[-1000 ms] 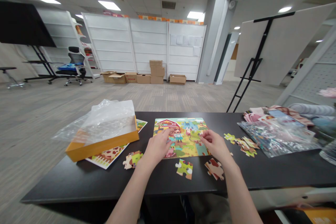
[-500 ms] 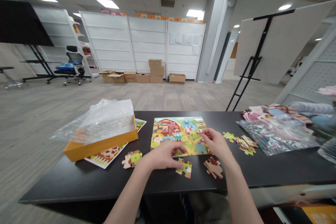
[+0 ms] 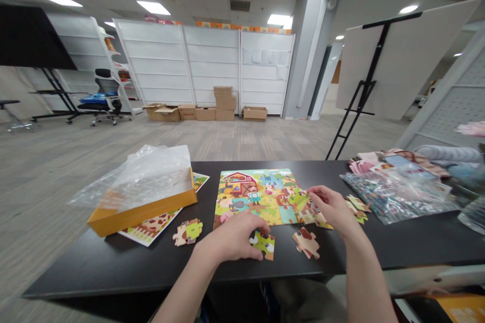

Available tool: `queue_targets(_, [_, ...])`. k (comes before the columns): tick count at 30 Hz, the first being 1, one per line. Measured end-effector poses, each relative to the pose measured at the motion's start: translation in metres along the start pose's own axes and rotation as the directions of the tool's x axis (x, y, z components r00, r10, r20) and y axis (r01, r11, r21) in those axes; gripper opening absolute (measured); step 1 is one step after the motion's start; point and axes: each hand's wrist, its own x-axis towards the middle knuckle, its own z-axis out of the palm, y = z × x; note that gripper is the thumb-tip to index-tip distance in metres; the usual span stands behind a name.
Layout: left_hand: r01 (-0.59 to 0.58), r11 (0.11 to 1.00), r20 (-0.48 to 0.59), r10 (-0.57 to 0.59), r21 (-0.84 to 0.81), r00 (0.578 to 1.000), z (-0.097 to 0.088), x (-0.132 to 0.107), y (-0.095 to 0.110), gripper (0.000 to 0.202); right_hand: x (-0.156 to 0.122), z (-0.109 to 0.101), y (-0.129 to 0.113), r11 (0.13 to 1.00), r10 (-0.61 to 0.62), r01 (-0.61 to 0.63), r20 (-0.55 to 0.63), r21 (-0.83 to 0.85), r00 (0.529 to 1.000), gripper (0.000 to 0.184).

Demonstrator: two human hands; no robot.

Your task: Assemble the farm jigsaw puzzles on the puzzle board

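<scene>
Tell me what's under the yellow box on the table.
Along the near side of the yellow box, part of a colourful printed sheet sticks out. The box hides the rest, and anything else underneath can't be seen.

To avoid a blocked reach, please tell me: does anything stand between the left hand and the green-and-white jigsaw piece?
Nothing visible does: the left hand curls over the left side of the green-and-white jigsaw piece; exact contact is unclear.

On the worktop [image 3: 113, 267], the puzzle [image 3: 257, 196] lies beyond my left hand [image 3: 240, 237], the box [image 3: 151, 208] farther left, a bag [image 3: 403, 197] right of my right hand [image 3: 329, 207], loose pieces [image 3: 306, 243] between both.
</scene>
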Motion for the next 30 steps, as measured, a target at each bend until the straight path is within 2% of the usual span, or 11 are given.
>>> queue_targets(4, [-0.007, 0.999, -0.066, 0.003, -0.054, 0.998, 0.002, -0.001, 0.0, 0.05, 0.0, 0.007, 0.001, 1.0, -0.03, 0.03, 0.008, -0.002, 1.0, 0.029])
queue_targets(8, [-0.025, 0.992, -0.221, -0.003, -0.126, 0.975, -0.009, 0.005, -0.005, 0.049, 0.002, 0.011, 0.002, 0.998, -0.047, 0.047, -0.003, -0.039, 0.999, 0.025])
queue_targets(11, [-0.054, 0.996, -0.382, 0.024, -0.067, 0.924, -0.022, 0.026, -0.015, 0.041, 0.003, 0.012, 0.002, 0.997, -0.05, 0.049, -0.017, -0.054, 0.999, 0.024])
queue_targets(13, [-0.032, 0.999, -0.437, 0.039, 0.022, 0.899, -0.029, 0.05, -0.024, 0.044, 0.003, 0.013, 0.0, 0.998, -0.056, 0.055, -0.018, -0.035, 0.998, 0.024])
queue_targets(18, [0.012, 0.991, -0.449, 0.049, 0.132, 0.892, -0.027, 0.116, -0.051, 0.054, 0.006, 0.017, -0.008, 0.998, -0.067, 0.067, -0.014, -0.018, 0.998, 0.026])
queue_targets(21, [0.02, 0.992, -0.45, 0.039, 0.126, 0.892, -0.018, 0.139, -0.066, 0.055, 0.007, 0.019, -0.016, 0.997, -0.058, 0.058, 0.0, -0.044, 0.998, 0.026])
queue_targets(26, [0.009, 1.0, -0.461, -0.013, -0.009, 0.887, -0.007, 0.148, -0.083, 0.053, 0.004, 0.021, -0.027, 0.997, -0.049, 0.048, -0.006, -0.064, 0.999, 0.025])
queue_targets(30, [0.003, 1.0, -0.479, -0.017, -0.03, 0.878, -0.004, 0.148, -0.088, 0.052, 0.0, 0.024, -0.027, 0.996, -0.036, 0.038, 0.017, -0.083, 0.999, 0.024])
